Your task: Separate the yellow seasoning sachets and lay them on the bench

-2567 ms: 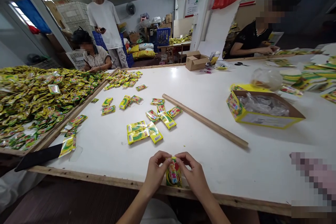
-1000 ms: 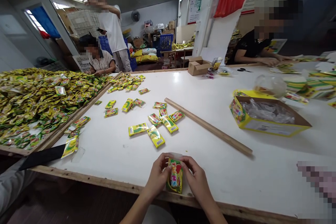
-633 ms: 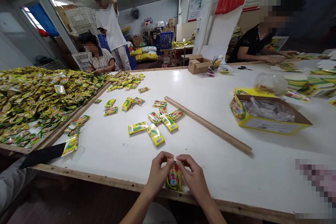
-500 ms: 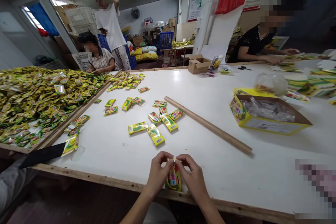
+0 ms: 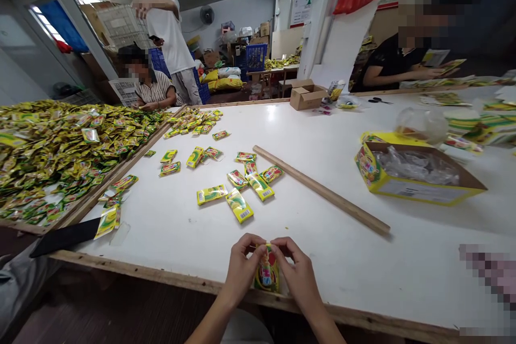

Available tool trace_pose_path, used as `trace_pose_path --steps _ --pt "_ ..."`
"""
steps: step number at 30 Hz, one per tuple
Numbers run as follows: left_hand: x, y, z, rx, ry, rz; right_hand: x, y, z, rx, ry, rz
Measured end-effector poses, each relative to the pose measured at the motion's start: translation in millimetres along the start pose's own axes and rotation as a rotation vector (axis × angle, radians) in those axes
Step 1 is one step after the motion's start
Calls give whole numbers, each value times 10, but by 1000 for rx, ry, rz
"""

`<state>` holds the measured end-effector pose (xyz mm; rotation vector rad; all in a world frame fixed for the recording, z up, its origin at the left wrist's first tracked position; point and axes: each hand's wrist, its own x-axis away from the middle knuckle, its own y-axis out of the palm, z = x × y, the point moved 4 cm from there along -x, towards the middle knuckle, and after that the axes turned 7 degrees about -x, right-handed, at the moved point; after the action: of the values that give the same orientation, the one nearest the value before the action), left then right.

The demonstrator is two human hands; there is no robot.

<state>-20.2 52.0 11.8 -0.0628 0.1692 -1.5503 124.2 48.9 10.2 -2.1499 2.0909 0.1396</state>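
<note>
Between my two hands, at the near edge of the white table (image 5: 346, 258), a small yellow-green printed packet (image 5: 266, 275) stands with its colourful front towards me. My left hand (image 5: 244, 264) pinches its top edge from the left, thumb against fingers. My right hand (image 5: 293, 266) pinches the same top edge from the right, and the fingertips of both nearly meet. Just beyond, several similar packets lie loose, among them a yellow one with a barcode (image 5: 239, 205) and another yellow one lying crosswise (image 5: 212, 194).
A wooden stick (image 5: 322, 189) lies slantwise right of the packets. Further right stands an open yellow display box (image 5: 419, 193) with clear plastic inside. At left, a wooden strip borders a big packet heap (image 5: 80, 145). A small cardboard box (image 5: 307, 98) and scissors (image 5: 379, 100) lie far back. Co-workers are across the table.
My hands keep their pinch on the packet with hardly any movement. The standing person's raised arm has come down from the head. The person at right now holds up a yellow piece.
</note>
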Motion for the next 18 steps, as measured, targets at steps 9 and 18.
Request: trace_pose_path --steps 9,18 --pt "69 18 -72 -31 7 -106 81 19 49 -65 5 -17" --pt "-907 -1034 -90 -796 223 169 391 -1226 -30 79 -2 594"
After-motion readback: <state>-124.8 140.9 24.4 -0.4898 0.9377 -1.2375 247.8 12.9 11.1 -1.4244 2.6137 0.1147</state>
